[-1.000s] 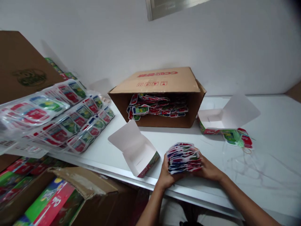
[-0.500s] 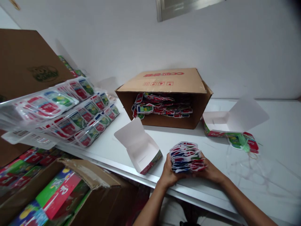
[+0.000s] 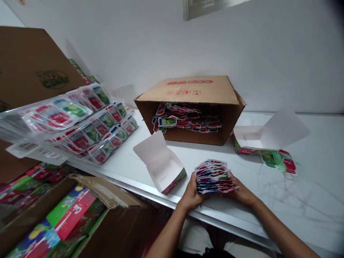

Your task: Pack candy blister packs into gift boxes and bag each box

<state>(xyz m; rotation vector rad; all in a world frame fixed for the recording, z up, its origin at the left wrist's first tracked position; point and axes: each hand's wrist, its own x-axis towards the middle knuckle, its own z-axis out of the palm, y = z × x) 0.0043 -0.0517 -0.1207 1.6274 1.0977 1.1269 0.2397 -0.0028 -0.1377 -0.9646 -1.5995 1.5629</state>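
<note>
A thick stack of flat, shaped packets [image 3: 213, 176] in red, green, blue and white is gripped between both hands near the table's front edge. My left hand [image 3: 192, 193] presses its left side, fingers closed around it. On the right side, my right hand [image 3: 240, 191] is likewise closed on the stack. Just left of the hands, a small carton [image 3: 165, 175] lies with its lid up and its white inside bare. Behind, a brown cardboard box [image 3: 188, 89] on its side holds many similar packets [image 3: 188, 120].
Another small carton [image 3: 249, 141], lid raised, stands at the right beside packets tied with a green band [image 3: 279, 162]. Clear trays of packets [image 3: 99, 127] lean at the left. Below the table edge sits a cardboard box [image 3: 118, 215] of printed cartons [image 3: 76, 211].
The view has shifted slightly, so the scene sits a little differently in the picture. Both hands keep hold of the stack in nearly the same place.
</note>
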